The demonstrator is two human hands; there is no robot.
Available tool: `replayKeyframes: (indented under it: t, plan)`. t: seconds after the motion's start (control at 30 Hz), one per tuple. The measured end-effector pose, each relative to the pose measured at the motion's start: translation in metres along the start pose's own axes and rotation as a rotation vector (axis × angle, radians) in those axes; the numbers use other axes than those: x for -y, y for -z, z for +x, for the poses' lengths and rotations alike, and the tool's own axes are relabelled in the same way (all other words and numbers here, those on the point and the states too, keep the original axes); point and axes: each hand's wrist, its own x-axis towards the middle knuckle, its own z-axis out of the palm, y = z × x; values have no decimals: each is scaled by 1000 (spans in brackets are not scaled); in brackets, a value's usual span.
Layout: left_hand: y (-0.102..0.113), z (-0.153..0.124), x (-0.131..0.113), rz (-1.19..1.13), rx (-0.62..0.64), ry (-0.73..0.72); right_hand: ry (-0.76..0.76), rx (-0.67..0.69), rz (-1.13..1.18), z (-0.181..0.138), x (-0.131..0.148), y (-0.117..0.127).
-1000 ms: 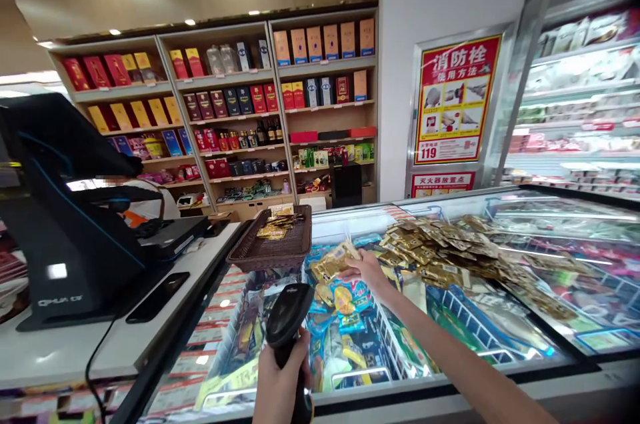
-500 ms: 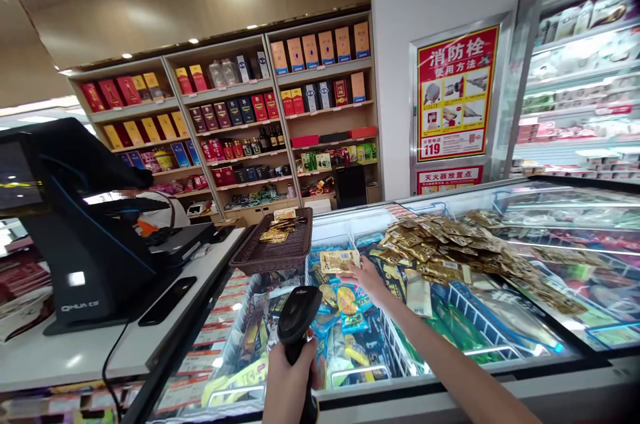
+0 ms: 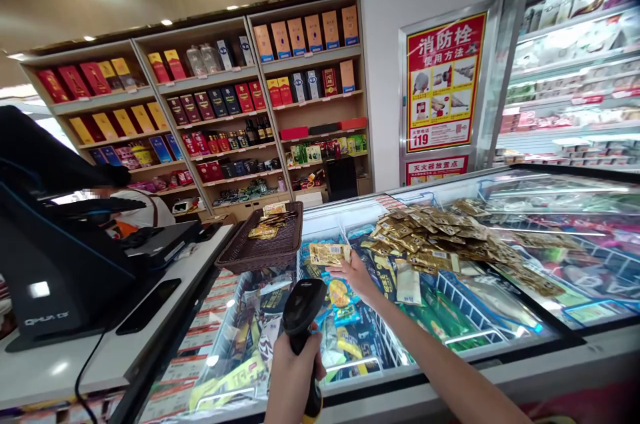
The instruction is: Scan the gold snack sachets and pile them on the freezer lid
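Note:
My left hand (image 3: 296, 371) is wrapped around the handle of a black barcode scanner (image 3: 303, 307), its head tilted forward. In my right hand (image 3: 354, 272) a small gold packet (image 3: 327, 254) with a printed barcode is pinched at its right end, held above the freezer's glass top. Left of that packet stands a brown woven basket (image 3: 235, 251) with several gold packets (image 3: 267, 227) in it. A large heap of similar gold packets (image 3: 430, 234) lies on the glass to the right of my right hand.
Bagged frozen goods (image 3: 345, 311) show through the chest freezer's glass (image 3: 505, 344). At left, a black checkout terminal (image 3: 55, 264) and a phone (image 3: 149, 306) occupy a white counter (image 3: 65, 371). A person in white (image 3: 140, 207) is behind it. Shelves of boxes (image 3: 215, 104) line the back wall.
The view has shifted slightly to the right. My right hand still holds the gold packet near the scanner, and the scanner's head has turned a little toward the packet.

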Motion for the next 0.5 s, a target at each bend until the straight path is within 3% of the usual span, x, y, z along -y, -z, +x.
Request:
replayKeyframes:
  t: [0.5]
  plan:
    - [-8, 8, 16, 3, 53, 21, -39, 10, -104, -6, 8, 3]
